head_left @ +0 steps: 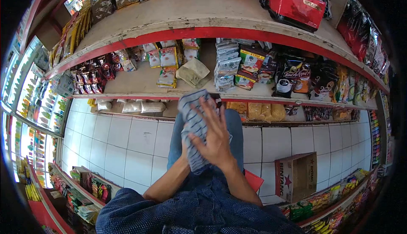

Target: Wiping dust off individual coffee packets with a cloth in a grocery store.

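Note:
A blue-grey striped cloth [194, 132] lies between my two hands, above my knees. My right hand [211, 132] rests on the cloth with its fingers spread, pointing up toward the shelf. Most of my left hand [184, 149] is hidden beneath the cloth; only its edge near the wrist shows. Part of a dark item [216, 99] is visible behind the cloth's upper end, too covered to identify. Past the cloth, a crumpled yellowish cloth or paper [193, 72] sits on the middle shelf, beside red-and-white packets [168, 59] and a stack of silvery sachets [227, 67].
Shelves with a red-edged board [190, 32] curve across the front, holding coffee bags [297, 3] and packets. An open cardboard box [295, 176] stands on the white tiled floor at right. Bright glass-fronted display cases [35, 100] are at left; more stocked shelves lie behind me.

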Demonstrator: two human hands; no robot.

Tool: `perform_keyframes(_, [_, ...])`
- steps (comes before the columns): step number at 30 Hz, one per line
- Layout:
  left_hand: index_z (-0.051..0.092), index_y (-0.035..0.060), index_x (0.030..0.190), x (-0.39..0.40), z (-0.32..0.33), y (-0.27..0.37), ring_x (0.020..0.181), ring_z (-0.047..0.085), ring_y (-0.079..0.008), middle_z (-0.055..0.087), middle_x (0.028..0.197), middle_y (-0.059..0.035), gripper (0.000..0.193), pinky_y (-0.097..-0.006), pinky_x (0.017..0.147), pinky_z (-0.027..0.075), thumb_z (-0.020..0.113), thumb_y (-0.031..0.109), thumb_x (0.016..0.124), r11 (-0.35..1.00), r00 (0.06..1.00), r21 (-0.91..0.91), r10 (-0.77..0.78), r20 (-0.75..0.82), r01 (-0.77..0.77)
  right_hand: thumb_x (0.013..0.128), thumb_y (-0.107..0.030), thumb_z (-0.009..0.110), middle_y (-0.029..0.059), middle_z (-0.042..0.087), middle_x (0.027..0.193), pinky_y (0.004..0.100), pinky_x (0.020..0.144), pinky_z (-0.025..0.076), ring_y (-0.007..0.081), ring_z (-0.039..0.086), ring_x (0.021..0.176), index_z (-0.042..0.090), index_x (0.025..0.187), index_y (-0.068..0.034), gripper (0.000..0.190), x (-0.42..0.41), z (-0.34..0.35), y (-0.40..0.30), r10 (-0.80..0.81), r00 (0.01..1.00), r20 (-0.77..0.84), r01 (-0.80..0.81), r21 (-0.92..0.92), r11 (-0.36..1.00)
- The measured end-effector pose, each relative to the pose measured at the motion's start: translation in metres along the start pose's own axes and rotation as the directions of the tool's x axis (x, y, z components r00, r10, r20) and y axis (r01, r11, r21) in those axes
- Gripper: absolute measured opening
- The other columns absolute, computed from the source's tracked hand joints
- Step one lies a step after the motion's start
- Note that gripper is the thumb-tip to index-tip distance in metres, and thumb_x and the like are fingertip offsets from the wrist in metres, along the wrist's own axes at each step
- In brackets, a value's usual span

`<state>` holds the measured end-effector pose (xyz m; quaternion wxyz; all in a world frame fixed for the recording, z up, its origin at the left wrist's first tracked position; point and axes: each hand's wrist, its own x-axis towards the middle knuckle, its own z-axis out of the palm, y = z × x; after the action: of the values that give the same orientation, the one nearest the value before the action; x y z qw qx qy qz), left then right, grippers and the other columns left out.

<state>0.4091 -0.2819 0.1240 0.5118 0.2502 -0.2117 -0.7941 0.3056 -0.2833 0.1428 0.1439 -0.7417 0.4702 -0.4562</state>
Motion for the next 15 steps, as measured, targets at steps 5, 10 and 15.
perform_keyframes(5, [0.027,0.0085,0.150,-0.010,-0.004,-0.004,0.133,0.042,-0.0219,0.040,0.147,-0.0098,0.058,-0.0358,0.112,0.033,0.037,0.040,0.103,0.995,0.996,0.085,-0.053,-0.073,0.059,0.093,-0.015,0.058,0.0179,0.046,0.145,0.0521,0.115,0.021,0.0363,0.038,0.137,0.046,0.139,0.000,0.050,0.013,-0.004,0.012,0.081,0.967,-0.242,-0.074,0.038,0.997])
perform_keyframes(10, [0.025,0.0079,0.151,-0.013,0.010,0.002,0.132,0.040,-0.0164,0.044,0.143,-0.0061,0.058,-0.0308,0.111,0.030,0.050,0.025,0.101,0.931,0.998,0.364,0.003,-0.062,0.020,0.096,-0.013,0.055,0.0237,0.058,0.125,0.0454,0.100,0.040,0.0407,0.055,0.118,0.051,0.129,0.005,0.038,-0.007,0.010,0.050,0.405,0.847,-0.345,-0.332,0.251,0.909])
perform_keyframes(15, [0.028,0.0078,0.149,-0.008,0.001,0.007,0.129,0.044,-0.0171,0.046,0.141,-0.0061,0.056,-0.0323,0.108,0.033,0.047,0.032,0.102,0.938,0.976,0.333,0.155,-0.153,-0.097,0.097,-0.017,0.057,0.0256,0.064,0.113,0.0428,0.086,0.048,0.0427,0.062,0.103,0.054,0.122,0.008,0.036,-0.023,0.017,0.026,0.469,0.876,-0.113,-0.421,0.296,0.857])
